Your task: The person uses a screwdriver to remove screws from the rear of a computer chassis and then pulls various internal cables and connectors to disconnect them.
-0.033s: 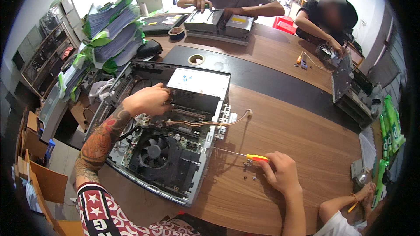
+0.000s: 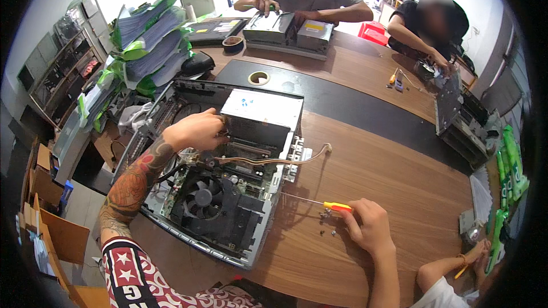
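An opened desktop computer case (image 2: 214, 254) lies on its side before me. My left hand (image 2: 197, 129) reaches over its inside with fingers curled near some cables; their tips are hidden, so I cannot make out what they hold. A black cooling fan (image 2: 203, 197) sits in the near part of the case, a silvery metal box (image 2: 262, 105) at its far side. A tan cable (image 2: 311, 158) hangs over the right edge. To the right, my right hand (image 2: 371, 225) is closed on a yellow and red screwdriver (image 2: 335, 206), whose shaft points at the case. Small screws (image 2: 325, 215) lie beside it.
A tape roll (image 2: 258, 78) lies beyond the case on the wooden table (image 2: 388, 154). Stacked papers in green covers (image 2: 149, 45) rise at the left. Across the table, two people work on other computer units (image 2: 274, 27). Another person's hand (image 2: 476, 251) shows at the lower right.
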{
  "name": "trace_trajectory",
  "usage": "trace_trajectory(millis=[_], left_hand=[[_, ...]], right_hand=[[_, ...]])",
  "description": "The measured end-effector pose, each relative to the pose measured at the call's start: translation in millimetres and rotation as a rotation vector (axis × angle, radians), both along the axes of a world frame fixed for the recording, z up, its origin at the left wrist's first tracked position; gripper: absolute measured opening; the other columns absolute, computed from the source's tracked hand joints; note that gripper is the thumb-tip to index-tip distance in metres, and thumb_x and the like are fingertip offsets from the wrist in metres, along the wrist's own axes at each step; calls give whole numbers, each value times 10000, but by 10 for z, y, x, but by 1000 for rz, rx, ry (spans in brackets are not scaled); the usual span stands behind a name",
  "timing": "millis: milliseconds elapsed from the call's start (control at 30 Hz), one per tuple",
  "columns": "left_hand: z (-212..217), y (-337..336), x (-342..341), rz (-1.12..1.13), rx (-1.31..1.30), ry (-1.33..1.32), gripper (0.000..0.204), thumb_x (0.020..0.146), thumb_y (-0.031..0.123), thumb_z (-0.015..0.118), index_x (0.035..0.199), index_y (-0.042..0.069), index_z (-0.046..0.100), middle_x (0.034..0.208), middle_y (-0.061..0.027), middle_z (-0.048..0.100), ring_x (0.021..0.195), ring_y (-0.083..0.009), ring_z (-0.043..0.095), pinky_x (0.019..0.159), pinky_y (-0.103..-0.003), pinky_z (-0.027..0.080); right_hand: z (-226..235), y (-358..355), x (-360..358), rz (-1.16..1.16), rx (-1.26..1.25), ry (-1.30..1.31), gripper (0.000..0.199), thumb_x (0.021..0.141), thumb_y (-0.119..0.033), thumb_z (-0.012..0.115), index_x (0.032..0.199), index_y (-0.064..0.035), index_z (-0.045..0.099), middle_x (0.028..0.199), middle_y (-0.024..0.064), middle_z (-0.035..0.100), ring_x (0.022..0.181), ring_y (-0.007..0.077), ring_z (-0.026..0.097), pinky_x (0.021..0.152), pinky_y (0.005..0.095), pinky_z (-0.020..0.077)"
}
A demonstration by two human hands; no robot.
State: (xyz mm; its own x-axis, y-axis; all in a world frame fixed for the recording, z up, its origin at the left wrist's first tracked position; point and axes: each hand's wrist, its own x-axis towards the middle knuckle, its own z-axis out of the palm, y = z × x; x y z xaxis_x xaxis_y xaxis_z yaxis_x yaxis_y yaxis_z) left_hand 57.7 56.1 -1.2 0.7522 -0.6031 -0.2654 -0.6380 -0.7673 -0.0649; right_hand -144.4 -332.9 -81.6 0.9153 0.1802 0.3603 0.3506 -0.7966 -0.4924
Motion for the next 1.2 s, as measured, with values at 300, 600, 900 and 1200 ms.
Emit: trace_trajectory(millis=[300, 600, 900, 1200], left_hand=[[60, -34, -74, 87, -109, 3, 278, 864, 245, 661, 1003, 4, 655, 955, -153, 647, 1060, -344, 550, 873, -447, 521], [5, 12, -40, 6, -123, -58, 231, 832, 194, 683, 969, 11, 657, 965, -136, 634, 1065, -329, 539, 872, -439, 520], [40, -39, -73, -4, -181, -102, 213, 849, 220, 678, 929, 23, 661, 930, -153, 623, 995, -344, 573, 813, -456, 532], [44, -6, -25, -25, -116, -63, 228, 840, 160, 647, 1048, 79, 695, 1040, -81, 664, 1065, -300, 580, 876, -418, 527]], right_hand=[[-73, -16, 11, 3, -8, -78, 197, 834, -219, 754, 857, -51, 655, 708, 93, 604, 645, 293, 585, 596, 394, 456], [-83, -11, 33, 15, 10, -111, 194, 807, -204, 770, 844, -54, 653, 710, 88, 605, 628, 290, 565, 589, 390, 445], [-93, -16, 29, -23, 86, -66, 199, 786, -207, 788, 845, -70, 657, 722, 83, 611, 624, 288, 551, 586, 384, 432], [-60, 37, 16, -21, 215, -152, 213, 719, 8, 786, 885, -28, 659, 758, 102, 597, 650, 226, 588, 571, 326, 458]])
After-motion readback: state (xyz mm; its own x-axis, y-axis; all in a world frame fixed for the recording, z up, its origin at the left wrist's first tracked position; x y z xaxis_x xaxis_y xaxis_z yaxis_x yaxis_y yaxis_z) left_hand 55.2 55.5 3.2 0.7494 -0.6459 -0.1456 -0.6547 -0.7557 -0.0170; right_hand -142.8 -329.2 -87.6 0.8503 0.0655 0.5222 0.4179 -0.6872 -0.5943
